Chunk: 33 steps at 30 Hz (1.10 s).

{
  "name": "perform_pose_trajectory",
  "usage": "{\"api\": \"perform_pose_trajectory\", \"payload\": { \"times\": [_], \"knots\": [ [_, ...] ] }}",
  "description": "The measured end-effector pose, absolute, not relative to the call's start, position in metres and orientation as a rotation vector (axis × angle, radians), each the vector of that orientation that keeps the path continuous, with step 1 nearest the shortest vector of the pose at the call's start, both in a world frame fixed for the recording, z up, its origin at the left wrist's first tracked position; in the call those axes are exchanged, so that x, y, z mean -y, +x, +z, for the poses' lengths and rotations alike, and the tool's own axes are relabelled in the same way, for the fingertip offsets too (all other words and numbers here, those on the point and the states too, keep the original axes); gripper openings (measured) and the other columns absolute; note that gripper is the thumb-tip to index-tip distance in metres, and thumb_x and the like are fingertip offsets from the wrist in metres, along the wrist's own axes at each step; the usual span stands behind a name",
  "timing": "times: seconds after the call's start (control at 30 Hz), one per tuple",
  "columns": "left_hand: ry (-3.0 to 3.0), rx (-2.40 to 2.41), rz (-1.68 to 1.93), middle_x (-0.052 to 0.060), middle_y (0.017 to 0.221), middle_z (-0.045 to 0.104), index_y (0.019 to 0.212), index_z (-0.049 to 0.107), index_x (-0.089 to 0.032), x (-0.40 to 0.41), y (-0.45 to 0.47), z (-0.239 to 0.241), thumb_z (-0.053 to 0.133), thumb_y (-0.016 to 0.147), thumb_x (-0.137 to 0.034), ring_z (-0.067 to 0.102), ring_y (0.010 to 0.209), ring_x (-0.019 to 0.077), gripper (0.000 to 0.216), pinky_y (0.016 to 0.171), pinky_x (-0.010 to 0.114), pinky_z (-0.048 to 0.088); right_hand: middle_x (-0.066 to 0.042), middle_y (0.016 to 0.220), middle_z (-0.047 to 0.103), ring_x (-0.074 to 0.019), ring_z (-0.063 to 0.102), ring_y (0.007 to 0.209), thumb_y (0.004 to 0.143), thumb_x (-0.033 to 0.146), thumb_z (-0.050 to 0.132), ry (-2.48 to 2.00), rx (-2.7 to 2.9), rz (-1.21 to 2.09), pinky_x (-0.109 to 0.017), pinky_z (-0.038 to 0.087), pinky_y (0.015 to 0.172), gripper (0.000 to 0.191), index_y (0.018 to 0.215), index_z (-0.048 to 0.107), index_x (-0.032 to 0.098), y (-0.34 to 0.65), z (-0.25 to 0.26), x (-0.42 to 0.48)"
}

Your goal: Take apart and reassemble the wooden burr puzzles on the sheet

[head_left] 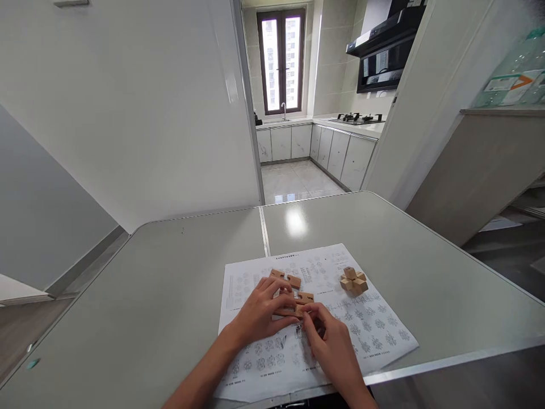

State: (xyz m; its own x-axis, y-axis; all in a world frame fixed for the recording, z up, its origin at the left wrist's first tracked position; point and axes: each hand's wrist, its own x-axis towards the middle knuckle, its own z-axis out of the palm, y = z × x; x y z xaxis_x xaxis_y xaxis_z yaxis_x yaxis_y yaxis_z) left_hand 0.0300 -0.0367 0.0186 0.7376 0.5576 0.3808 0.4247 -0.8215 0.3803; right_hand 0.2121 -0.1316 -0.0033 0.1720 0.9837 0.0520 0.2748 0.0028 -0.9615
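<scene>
A printed sheet of puzzle diagrams (pixel 251 375) lies on the table under both hands. Brown wooden puzzle pieces with notches are grouped near its middle, among them a loose wooden block (pixel 293 281) and a notched piece (pixel 306 297). My left hand (pixel 266 307) curls over the group, its fingers and thumb closed around a wooden puzzle piece (pixel 286 311) that they partly cover. My right hand (pixel 330 338) pinches at the right end of the same group, thumb and forefinger on a small wooden puzzle piece (pixel 299 310). An assembled wooden burr puzzle (pixel 353 282), paler in colour, sits on the sheet's right side.
The grey-green table (pixel 191 272) has a metal seam (pixel 264 230) running across it. A small green object (pixel 33 363) lies near its left edge. Wrapped bottles (pixel 511 85) stand on a shelf at the right. Beyond an open doorway is a kitchen with a stove (pixel 357 118).
</scene>
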Motion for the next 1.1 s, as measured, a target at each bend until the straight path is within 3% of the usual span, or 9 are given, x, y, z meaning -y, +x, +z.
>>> {"api": "perform_pose_trajectory", "payload": {
  "times": [0.13, 0.2, 0.3, 0.67, 0.87, 1.1],
  "knots": [
    [2.703, -0.832, 0.581, 0.007, 0.16, 0.046, 0.139, 0.058, -0.031, 0.039, 0.033, 0.026, 0.068, 0.096, -0.044, 0.042, 0.147, 0.0307, 0.046, 0.118, 0.051, 0.041, -0.003, 0.078, 0.071, -0.0205, 0.065, 0.065, 0.101, 0.049, 0.05, -1.457, 1.288, 0.898, -0.028, 0.048, 0.06, 0.032, 0.097, 0.067, 0.023, 0.212, -0.003, 0.132],
    [2.753, -0.823, 0.477, 0.004, 0.166, 0.038, 0.149, 0.05, -0.034, 0.039, 0.034, 0.028, 0.062, 0.1, -0.044, 0.033, 0.153, 0.0309, 0.051, 0.122, 0.053, 0.037, -0.002, 0.076, 0.07, -0.0203, 0.065, 0.065, 0.101, 0.049, 0.049, -1.447, 1.293, 0.914, -0.028, 0.048, 0.06, 0.032, 0.097, 0.067, 0.023, 0.212, -0.003, 0.132],
    [2.813, -0.788, 0.369, 0.0, 0.165, 0.04, 0.154, 0.045, -0.038, 0.039, 0.034, 0.028, 0.053, 0.105, -0.04, 0.031, 0.155, 0.0298, 0.05, 0.124, 0.054, 0.035, -0.002, 0.075, 0.069, -0.0203, 0.065, 0.065, 0.101, 0.049, 0.05, -1.449, 1.299, 0.906, -0.028, 0.049, 0.062, 0.032, 0.097, 0.067, 0.022, 0.212, -0.002, 0.131],
    [2.835, -0.999, 0.506, -0.002, 0.161, 0.046, 0.149, 0.052, -0.041, 0.031, 0.032, 0.017, 0.053, 0.104, -0.04, 0.041, 0.15, 0.0296, 0.044, 0.119, 0.054, 0.041, -0.001, 0.071, 0.068, -0.0187, 0.061, 0.059, 0.101, 0.049, 0.05, -1.473, 1.328, 0.873, -0.027, 0.046, 0.057, 0.033, 0.096, 0.068, 0.022, 0.214, -0.006, 0.131],
    [2.724, -1.007, 0.638, 0.002, 0.153, 0.057, 0.131, 0.064, -0.031, 0.029, 0.031, 0.015, 0.064, 0.098, -0.034, 0.049, 0.144, 0.0294, 0.033, 0.117, 0.055, 0.044, -0.002, 0.07, 0.069, -0.0189, 0.062, 0.059, 0.1, 0.049, 0.051, -1.468, 1.323, 0.859, -0.027, 0.045, 0.056, 0.033, 0.094, 0.069, 0.021, 0.213, -0.006, 0.131],
    [2.634, -1.029, 0.784, 0.008, 0.139, 0.066, 0.11, 0.062, -0.025, 0.031, 0.034, 0.019, 0.071, 0.091, -0.032, 0.056, 0.135, 0.0304, 0.022, 0.111, 0.054, 0.048, -0.002, 0.071, 0.069, -0.0202, 0.062, 0.061, 0.101, 0.051, 0.05, -1.481, 1.31, 0.895, -0.028, 0.047, 0.059, 0.035, 0.097, 0.069, 0.022, 0.213, 0.002, 0.133]
  ]
}}
